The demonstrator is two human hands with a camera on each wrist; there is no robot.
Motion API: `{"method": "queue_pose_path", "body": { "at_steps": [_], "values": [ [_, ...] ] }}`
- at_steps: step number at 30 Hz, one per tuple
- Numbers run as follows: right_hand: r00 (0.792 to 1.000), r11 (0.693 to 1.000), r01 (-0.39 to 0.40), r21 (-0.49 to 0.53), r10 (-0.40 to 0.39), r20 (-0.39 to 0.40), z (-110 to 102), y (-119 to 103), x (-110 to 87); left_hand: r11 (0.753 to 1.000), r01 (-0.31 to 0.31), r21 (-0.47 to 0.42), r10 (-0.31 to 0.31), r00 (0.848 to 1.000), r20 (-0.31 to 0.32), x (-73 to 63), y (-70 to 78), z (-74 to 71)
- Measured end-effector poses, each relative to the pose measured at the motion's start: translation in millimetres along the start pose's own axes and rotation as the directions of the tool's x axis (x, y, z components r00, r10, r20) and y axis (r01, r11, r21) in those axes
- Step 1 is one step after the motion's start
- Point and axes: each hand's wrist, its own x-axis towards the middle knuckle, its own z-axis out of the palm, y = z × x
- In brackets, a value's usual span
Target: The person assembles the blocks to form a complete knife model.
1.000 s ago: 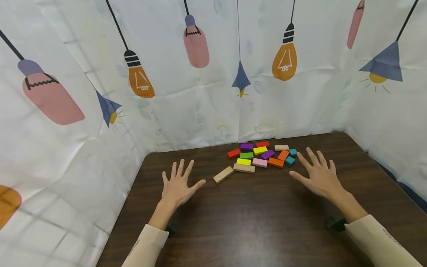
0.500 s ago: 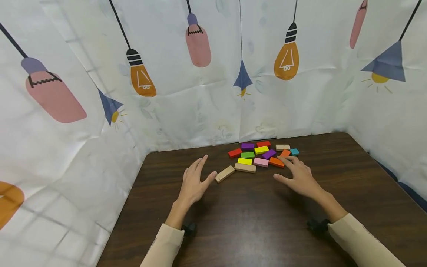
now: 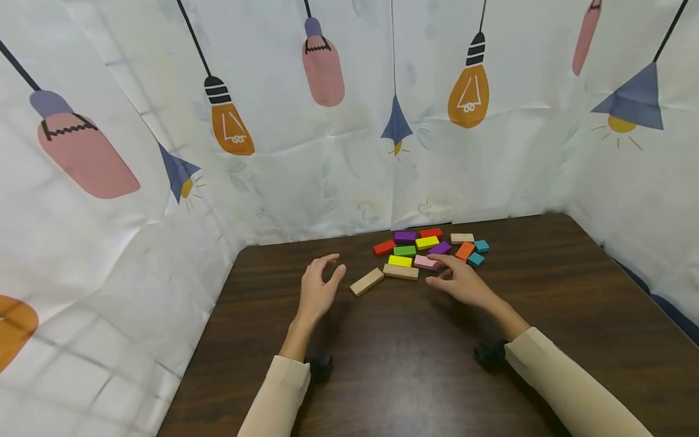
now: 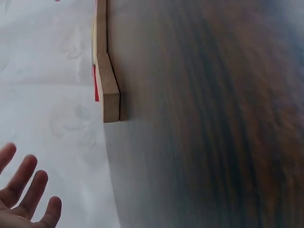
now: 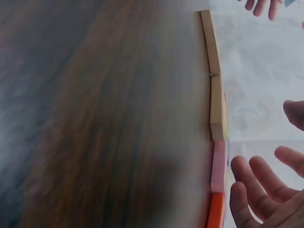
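Note:
In the head view my left hand (image 3: 318, 288) hovers left of a slanted plain wooden block (image 3: 367, 282), fingers loosely bent and holding nothing. My right hand (image 3: 463, 282) is over the front right of the block group, its fingertips overlapping the pink block (image 3: 424, 262) and hiding an orange one. Nothing is in its grasp. A second plain wooden block (image 3: 401, 272) lies in front of a yellow block (image 3: 400, 261). In the left wrist view, relaxed fingers (image 4: 35, 192) show at the lower left. The right wrist view has bent fingers (image 5: 259, 190) beside the pink block.
Behind lie green (image 3: 405, 250), red (image 3: 384, 247), purple (image 3: 405, 237) and several other coloured blocks, with teal blocks (image 3: 476, 259) at the right. They rest flat on a dark wooden table (image 3: 404, 358). A white lamp-patterned curtain (image 3: 327, 176) hangs behind the table's far edge.
Both hands have moved inward, the left to the right and the right to the left. Their spread fingers have become more bent. The blocks have stayed in place.

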Motion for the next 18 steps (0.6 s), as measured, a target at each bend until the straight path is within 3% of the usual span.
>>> {"method": "queue_pose_path", "body": {
  "at_steps": [8,18],
  "values": [
    [0.999,0.999,-0.032,0.029,0.031,0.025,6.2,0.9,19.3,0.996,0.078,-0.035,-0.079,0.997,-0.018,8.8,-8.4,4.3],
    [0.999,1.000,-0.023,-0.015,0.024,0.027,18.0,2.5,37.2,0.986,0.165,0.015,-0.165,0.979,0.118,16.2,-16.6,12.0]
  ]
}}
